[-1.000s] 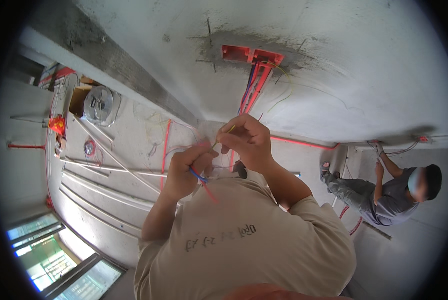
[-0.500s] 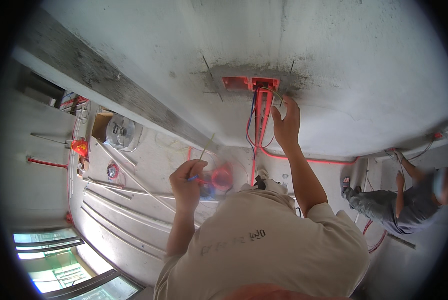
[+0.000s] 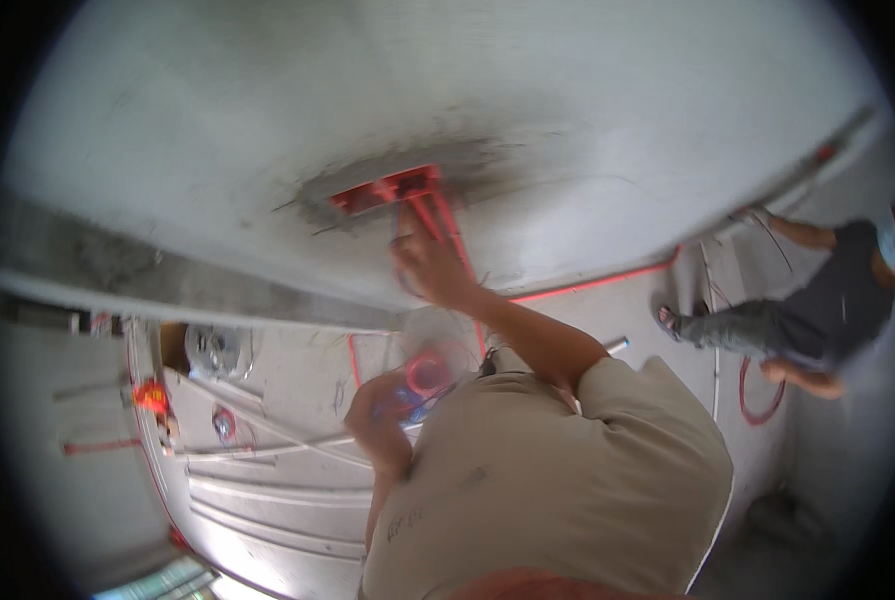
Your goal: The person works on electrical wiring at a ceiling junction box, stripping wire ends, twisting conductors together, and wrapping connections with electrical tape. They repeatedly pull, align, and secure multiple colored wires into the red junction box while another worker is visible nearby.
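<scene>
My right hand (image 3: 434,264) is raised at the wall, its fingers bent together round the thin electrical wires hanging below the red socket boxes (image 3: 408,184); blur hides the exact grip. Two red conduits (image 3: 451,225) run down from the boxes, just beside the hand. Lower and to the left, my left hand (image 3: 376,418) is curled in front of my shirt and smeared by motion. What it holds cannot be made out. Blue patches show beside it, close to a red coil of wire (image 3: 429,373) lying on the floor.
Pale pipes (image 3: 278,495) lie across the floor at left, near a clear-wrapped roll (image 3: 220,352). A red conduit (image 3: 598,281) follows the wall's foot. At right, another person (image 3: 818,300) reaches toward the wall, above a red coil (image 3: 763,405) on the floor.
My view has turned, tilting the boxes and shifting them left. My right hand has gone from open beside the box to bent in at the wires. The yellow-green strand above my left hand no longer shows.
</scene>
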Available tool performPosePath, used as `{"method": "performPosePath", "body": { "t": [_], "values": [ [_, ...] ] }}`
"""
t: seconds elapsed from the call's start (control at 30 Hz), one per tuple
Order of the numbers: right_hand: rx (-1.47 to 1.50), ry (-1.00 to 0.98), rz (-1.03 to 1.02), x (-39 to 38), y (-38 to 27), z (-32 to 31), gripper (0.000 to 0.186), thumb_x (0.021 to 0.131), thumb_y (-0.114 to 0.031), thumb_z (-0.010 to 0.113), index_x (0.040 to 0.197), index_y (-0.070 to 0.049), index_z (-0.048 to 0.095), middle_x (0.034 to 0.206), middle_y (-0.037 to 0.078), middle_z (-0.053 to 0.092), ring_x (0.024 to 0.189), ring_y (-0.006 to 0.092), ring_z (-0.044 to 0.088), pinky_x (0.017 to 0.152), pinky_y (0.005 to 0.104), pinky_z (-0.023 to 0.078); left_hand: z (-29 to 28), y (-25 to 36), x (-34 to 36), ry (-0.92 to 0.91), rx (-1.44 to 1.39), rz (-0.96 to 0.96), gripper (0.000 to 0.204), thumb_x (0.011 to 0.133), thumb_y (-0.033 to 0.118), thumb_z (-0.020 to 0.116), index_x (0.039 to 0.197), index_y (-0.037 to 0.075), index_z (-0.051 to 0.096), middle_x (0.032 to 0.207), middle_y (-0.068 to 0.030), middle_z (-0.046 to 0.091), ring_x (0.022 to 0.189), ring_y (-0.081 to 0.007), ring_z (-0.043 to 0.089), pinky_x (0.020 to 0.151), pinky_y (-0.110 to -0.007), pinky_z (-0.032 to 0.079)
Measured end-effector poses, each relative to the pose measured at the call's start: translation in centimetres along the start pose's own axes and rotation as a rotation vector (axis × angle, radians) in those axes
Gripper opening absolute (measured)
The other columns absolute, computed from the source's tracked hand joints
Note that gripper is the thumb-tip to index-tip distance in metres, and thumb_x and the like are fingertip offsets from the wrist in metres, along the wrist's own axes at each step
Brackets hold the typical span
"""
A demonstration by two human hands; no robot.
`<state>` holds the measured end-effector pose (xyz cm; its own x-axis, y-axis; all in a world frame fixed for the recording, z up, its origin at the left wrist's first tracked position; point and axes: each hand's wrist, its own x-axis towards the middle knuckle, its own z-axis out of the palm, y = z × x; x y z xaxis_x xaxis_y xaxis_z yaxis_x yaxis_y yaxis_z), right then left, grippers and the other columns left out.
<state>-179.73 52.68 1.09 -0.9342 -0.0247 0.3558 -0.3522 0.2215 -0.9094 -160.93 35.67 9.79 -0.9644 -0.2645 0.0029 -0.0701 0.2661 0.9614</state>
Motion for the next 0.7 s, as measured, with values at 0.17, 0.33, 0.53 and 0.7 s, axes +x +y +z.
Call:
{"method": "performPosePath", "body": {
  "t": [0.17, 0.33, 0.53, 0.7],
  "values": [
    [0.376, -0.036, 0.444, -0.7, -3.3, 0.5, 0.031, 0.106, -0.014, 0.046, 0.134, -0.002, 0.045, 0.085, 0.010, 0.064, 0.076, 0.0188, 0.066, 0.067, 0.0347, 0.053, -0.2, 0.9, -0.4, 0.020, -0.051, -0.088, 0.019, 0.097, 0.013, 0.059, 0.095, -0.002, 0.071, 0.063, 0.0012, 0.050, 0.056, -0.0076, 0.043, 0.051, -0.026, 0.029],
    [0.379, -0.018, 0.419, -2.6, -1.4, 2.0, 0.028, 0.108, -0.013, 0.042, 0.134, -0.001, 0.047, 0.083, 0.008, 0.061, 0.070, 0.0182, 0.061, 0.066, 0.0352, 0.052, 0.7, 1.6, -0.3, -0.013, -0.111, -0.137, 0.019, 0.099, 0.014, 0.057, 0.094, -0.002, 0.067, 0.057, 0.0026, 0.044, 0.052, -0.0054, 0.035, 0.050, -0.025, 0.022],
    [0.317, -0.054, 0.410, -3.5, -1.2, 1.8, 0.028, 0.109, -0.015, 0.043, 0.131, 0.000, 0.049, 0.082, 0.008, 0.061, 0.071, 0.0191, 0.062, 0.067, 0.0356, 0.052, 1.6, 1.3, -0.1, -0.022, -0.080, -0.118, 0.023, 0.103, 0.018, 0.057, 0.092, 0.000, 0.066, 0.055, 0.0039, 0.042, 0.050, -0.0044, 0.033, 0.049, -0.025, 0.019],
    [0.281, -0.068, 0.389, -3.2, -0.9, 1.2, 0.026, 0.108, -0.014, 0.045, 0.129, 0.000, 0.051, 0.083, 0.009, 0.063, 0.072, 0.0195, 0.063, 0.067, 0.0357, 0.053, 1.9, 1.2, 0.3, -0.026, -0.064, -0.121, 0.018, 0.099, 0.014, 0.057, 0.093, -0.001, 0.066, 0.057, 0.0036, 0.044, 0.051, -0.0048, 0.034, 0.049, -0.025, 0.021]
  ]
}}
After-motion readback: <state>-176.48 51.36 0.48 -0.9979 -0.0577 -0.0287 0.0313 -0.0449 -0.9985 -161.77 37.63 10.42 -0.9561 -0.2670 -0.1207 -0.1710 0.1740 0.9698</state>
